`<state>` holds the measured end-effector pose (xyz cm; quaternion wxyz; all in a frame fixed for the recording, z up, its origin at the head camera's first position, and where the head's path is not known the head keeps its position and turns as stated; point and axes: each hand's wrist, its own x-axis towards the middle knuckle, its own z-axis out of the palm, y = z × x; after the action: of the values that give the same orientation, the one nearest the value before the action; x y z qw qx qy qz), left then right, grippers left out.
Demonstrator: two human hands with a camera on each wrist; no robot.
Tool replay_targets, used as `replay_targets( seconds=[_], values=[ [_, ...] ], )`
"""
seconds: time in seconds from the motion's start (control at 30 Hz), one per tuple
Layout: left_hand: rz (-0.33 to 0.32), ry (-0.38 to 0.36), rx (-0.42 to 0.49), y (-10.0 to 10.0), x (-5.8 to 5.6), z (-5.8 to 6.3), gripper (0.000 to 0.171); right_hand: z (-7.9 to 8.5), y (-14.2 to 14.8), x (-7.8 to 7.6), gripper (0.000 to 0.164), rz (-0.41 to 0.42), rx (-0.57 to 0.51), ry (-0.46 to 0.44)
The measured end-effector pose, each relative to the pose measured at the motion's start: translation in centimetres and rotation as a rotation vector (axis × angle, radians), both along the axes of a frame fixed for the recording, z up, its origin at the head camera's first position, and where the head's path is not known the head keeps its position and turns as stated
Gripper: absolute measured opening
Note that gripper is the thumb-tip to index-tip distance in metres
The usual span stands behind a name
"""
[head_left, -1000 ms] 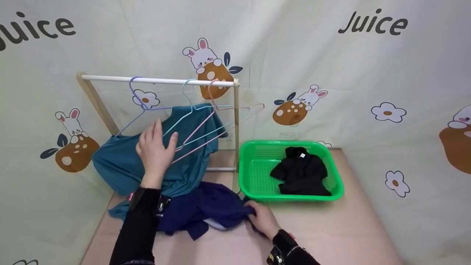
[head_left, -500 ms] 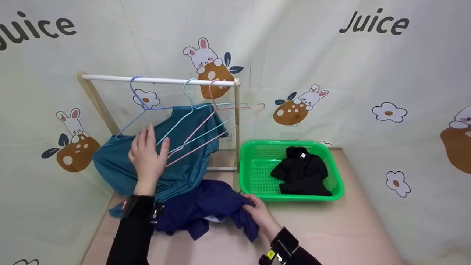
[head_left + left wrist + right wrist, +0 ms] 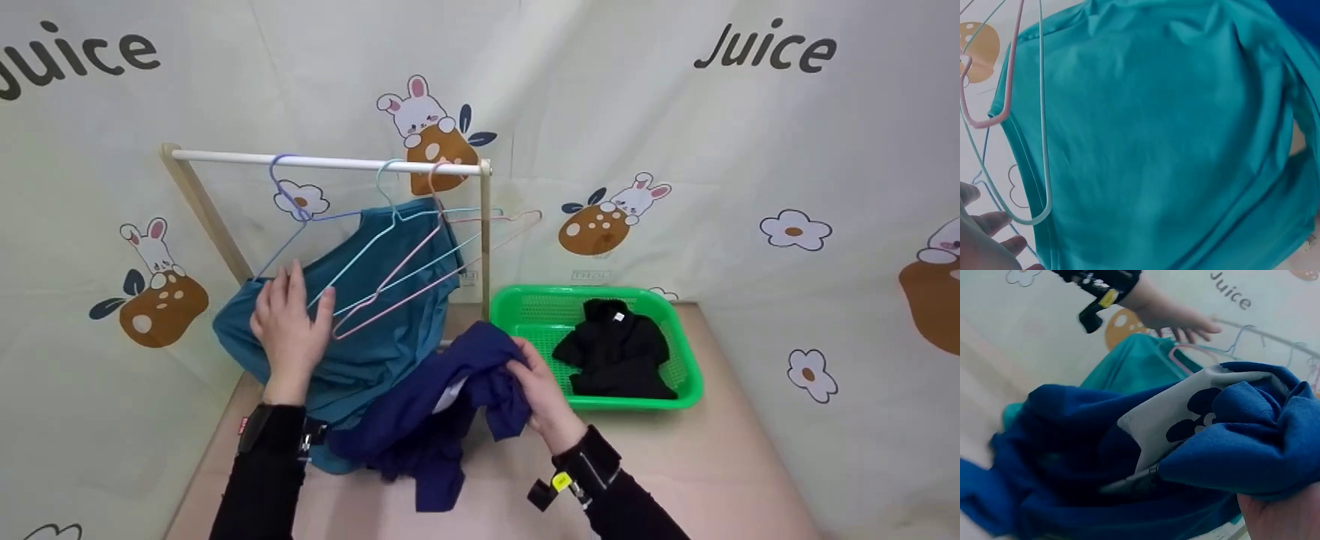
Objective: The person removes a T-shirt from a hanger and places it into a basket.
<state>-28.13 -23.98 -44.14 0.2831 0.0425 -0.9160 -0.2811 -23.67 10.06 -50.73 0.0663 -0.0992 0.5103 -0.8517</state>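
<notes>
My right grip (image 3: 546,394) pinches the navy garment (image 3: 412,405) in front of the teal shirt (image 3: 401,337); my left grip (image 3: 291,322), fingers extended, seems empty near the mint hanger (image 3: 355,262) — a hasty lift could snag folds on the pink hanger (image 3: 409,259).

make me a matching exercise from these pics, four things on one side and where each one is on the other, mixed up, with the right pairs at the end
Things
1. navy garment
2. teal shirt
3. black garment
4. pink hanger

Places
A. lying in the green basket
B. hooked over the white rail, at the end nearer the basket
C. held in the right hand
D. hanging on the blue-purple hanger

Right pairs
1-C, 2-D, 3-A, 4-B
</notes>
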Motion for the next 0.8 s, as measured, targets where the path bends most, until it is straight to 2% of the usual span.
replay_targets(
  seconds=[0.17, 0.3, 0.47, 0.63, 0.8],
  values=[
    [0.006, -0.021, -0.003, -0.5, 0.1, -0.4, 0.071, 2.4, 1.0, -1.2, 0.030, -0.048, -0.051, 0.061],
    [-0.005, -0.009, -0.002, -0.9, 0.2, -0.8, 0.071, 4.5, 2.0, -1.8, 0.029, -0.073, -0.099, 0.114],
    [-0.011, 0.019, -0.004, -1.3, 0.2, -1.0, 0.071, 7.9, 3.9, -2.8, 0.025, -0.117, -0.173, 0.215],
    [-0.004, 0.003, 0.001, -1.6, 0.2, -1.3, 0.072, 11.8, 6.4, -3.9, 0.023, -0.169, -0.310, 0.355],
    [0.009, -0.009, 0.002, -1.8, 0.4, -1.6, 0.072, 14.9, 8.8, -4.7, 0.026, -0.278, -0.405, 0.456]
  ],
)
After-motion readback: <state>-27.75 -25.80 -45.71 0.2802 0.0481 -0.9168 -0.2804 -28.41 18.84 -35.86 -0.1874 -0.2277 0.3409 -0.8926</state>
